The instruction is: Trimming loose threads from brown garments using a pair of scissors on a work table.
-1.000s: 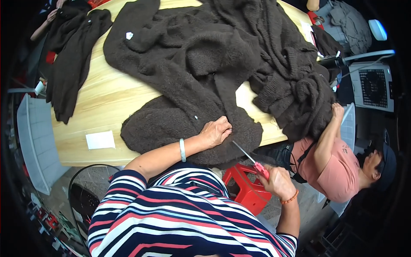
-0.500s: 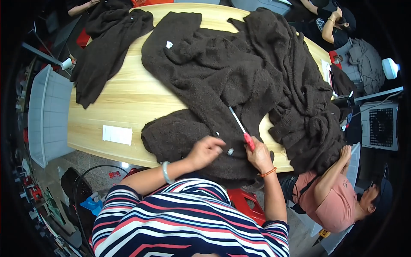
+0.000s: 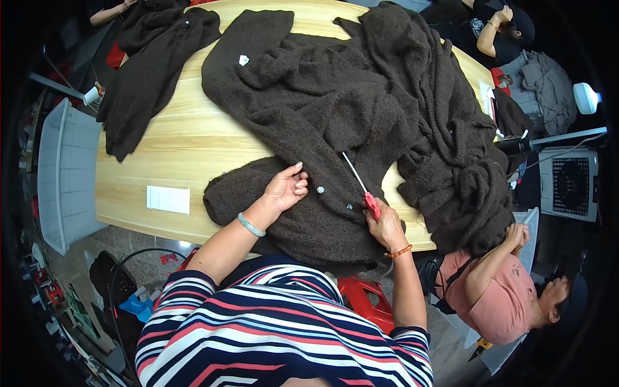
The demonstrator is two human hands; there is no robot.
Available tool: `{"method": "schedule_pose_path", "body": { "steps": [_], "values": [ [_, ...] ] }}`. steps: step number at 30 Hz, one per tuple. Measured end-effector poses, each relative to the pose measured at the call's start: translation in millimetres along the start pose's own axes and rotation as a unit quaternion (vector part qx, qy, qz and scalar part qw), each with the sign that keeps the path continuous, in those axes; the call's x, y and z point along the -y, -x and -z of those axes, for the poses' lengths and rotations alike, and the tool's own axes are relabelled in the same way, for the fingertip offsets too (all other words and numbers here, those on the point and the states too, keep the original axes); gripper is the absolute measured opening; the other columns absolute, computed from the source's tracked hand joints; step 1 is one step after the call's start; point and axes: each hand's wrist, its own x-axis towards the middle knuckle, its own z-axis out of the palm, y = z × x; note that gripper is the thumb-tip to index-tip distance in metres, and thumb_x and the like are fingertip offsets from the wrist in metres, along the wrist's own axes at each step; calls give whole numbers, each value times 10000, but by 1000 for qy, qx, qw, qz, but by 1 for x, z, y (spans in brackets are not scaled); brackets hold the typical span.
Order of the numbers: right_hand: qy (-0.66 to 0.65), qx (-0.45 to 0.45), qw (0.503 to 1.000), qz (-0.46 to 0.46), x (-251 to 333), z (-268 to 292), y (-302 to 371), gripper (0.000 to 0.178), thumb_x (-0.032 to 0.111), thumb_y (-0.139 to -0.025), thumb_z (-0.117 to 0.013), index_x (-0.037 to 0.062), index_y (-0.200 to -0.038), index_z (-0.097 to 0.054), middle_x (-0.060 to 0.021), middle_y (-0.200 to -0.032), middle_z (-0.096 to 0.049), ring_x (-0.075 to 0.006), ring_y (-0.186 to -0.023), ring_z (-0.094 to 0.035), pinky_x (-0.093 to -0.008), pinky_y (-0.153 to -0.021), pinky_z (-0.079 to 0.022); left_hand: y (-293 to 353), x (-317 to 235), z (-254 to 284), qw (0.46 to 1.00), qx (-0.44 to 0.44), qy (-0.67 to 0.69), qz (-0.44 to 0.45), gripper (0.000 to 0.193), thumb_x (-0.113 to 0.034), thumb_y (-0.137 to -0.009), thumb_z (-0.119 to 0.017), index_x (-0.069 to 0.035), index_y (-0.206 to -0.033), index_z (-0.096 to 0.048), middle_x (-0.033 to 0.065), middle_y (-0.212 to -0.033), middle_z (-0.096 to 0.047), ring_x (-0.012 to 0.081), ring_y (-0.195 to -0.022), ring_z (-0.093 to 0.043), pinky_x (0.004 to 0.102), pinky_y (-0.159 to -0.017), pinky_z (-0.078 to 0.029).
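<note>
left hand (image 3: 285, 189) half-open | right hand (image 3: 389, 228) gripping red-handled tool (image 3: 371, 204) | dark garment (image 3: 322, 119) beneath both

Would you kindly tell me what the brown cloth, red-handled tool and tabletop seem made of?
Brown cloth: matte yarn, perhaps wool or acrylic, from its fuzzy surface.
Red-handled tool: silvery shaft, probably metal; evenly red handle, likely plastic.
Tabletop: smooth pale wood or wood-look laminate, with streaked grain.

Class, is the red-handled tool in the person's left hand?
No, the right hand grips the red-handled tool, while the left hand is apart from it.
</note>
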Motion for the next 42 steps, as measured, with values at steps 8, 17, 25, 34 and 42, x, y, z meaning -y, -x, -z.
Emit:
{"method": "schedule_pose_path", "body": {
  "steps": [8,17,25,34,42],
  "values": [
    [-38,54,997,37,-7,14,-7,137,107,-870,-597,70,-1000,-579,-200,-910,-642,-419,-903,-620,-495,-765,-495,15,14,-28,954,-110,-207,-189,241,-173,-943,-638,-106,-1165,-572,68,-1181,-618,214,-1116,-589,464,-960,-500],
    [-43,81,984,150,-12,36,-19,291,35,-798,-629,90,-1084,-626,-158,-1058,-619,-375,-966,-618,-435,-812,-526,44,18,-38,924,-149,-307,-173,299,-84,-950,-599,-41,-1241,-546,99,-1188,-639,214,-1037,-652,430,-909,-562],
    [123,125,953,247,-6,40,-11,180,55,-740,-613,57,-919,-631,-154,-718,-646,-303,-746,-669,-400,-645,-526,31,34,-16,907,-182,-292,-243,298,-20,-897,-656,-45,-1189,-599,83,-1128,-665,181,-992,-656,336,-874,-558],
    [128,128,963,199,14,52,4,137,73,-775,-592,51,-903,-635,-143,-733,-658,-291,-754,-672,-391,-650,-535,35,25,-30,942,-130,-286,-120,439,-29,-878,-690,-10,-1241,-444,126,-1124,-628,229,-1003,-659,401,-888,-555],
    [240,174,945,136,46,68,33,125,95,-770,-610,50,-887,-619,-173,-594,-623,-346,-575,-652,-408,-551,-523,36,25,-2,953,-75,-258,-138,416,72,-829,-661,76,-1218,-515,137,-1162,-630,240,-999,-657,372,-907,-534]
  ]
}}
